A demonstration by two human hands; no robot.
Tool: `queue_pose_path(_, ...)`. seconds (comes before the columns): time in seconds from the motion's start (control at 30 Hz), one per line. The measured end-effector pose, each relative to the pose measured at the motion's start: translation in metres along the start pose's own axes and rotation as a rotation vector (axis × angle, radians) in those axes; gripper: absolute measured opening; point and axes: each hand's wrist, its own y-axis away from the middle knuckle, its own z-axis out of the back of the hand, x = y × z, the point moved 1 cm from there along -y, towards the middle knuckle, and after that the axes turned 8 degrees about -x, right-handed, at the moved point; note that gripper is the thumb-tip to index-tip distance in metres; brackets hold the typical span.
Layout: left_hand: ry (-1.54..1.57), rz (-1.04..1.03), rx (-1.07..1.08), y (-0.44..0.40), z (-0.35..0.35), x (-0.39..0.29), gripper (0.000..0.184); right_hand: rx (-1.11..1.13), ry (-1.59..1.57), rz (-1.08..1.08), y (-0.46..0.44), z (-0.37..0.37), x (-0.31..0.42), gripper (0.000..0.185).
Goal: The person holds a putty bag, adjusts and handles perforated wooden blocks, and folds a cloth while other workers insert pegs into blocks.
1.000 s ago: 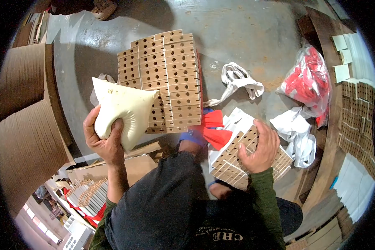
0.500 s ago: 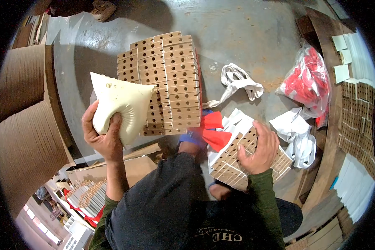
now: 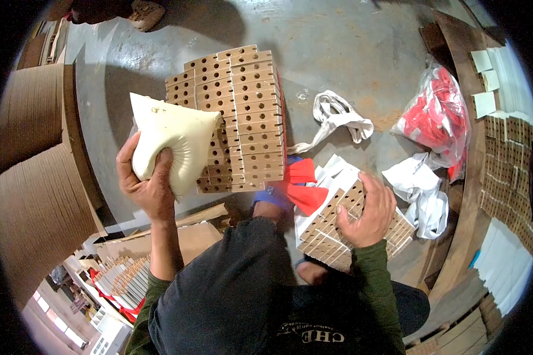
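Note:
My left hand point(image 3: 151, 180) squeezes a plump, cream-coloured pouch point(image 3: 175, 133) of soft contents, the thumb pressing a deep dent into its side. One corner of the pouch overlaps the view of a large stack of folded cartons point(image 3: 249, 109), brown edges up and rows of round holes showing. My right hand point(image 3: 370, 213) rests with fingers apart on a smaller bundle of similar holed cartons point(image 3: 328, 236) with white faces. Red cloth point(image 3: 305, 183) lies between the two stacks, against the smaller one.
A white cloth strap point(image 3: 337, 115) lies on the concrete floor. To the right are a clear plastic bag of red material point(image 3: 435, 112) and crumpled white cloth point(image 3: 420, 192). Stacked cardboard point(image 3: 29, 118) stands at left. More holed cartons point(image 3: 506, 171) line the right. Someone's shoe point(image 3: 146, 15) shows at top.
My left hand has lifted slightly, carrying the pouch up a little. My right hand stays in the same spot on the smaller bundle.

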Motion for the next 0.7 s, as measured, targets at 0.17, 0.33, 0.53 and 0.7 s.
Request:
queue_pose_path(0.17,0.024,-0.034,-0.01,-0.0043,-0.0001,-0.0008,0.038,0.009,0.001,-0.001,-0.0002,0.001,0.0005,0.066)
queue_pose_path(0.33,0.035,-0.05,0.016,-0.0056,0.0019,0.0027,0.04,0.009,0.01,0.005,0.0001,0.0009,-0.0001,0.067)
queue_pose_path(0.53,-0.004,-0.045,0.033,-0.0051,-0.0005,0.0005,0.041,0.008,0.003,0.001,0.0,0.0008,0.0001,0.066)
queue_pose_path(0.7,-0.005,0.021,-0.005,-0.0062,-0.0068,0.0055,0.037,0.006,0.009,-0.003,-0.0005,0.0009,0.001,0.065)
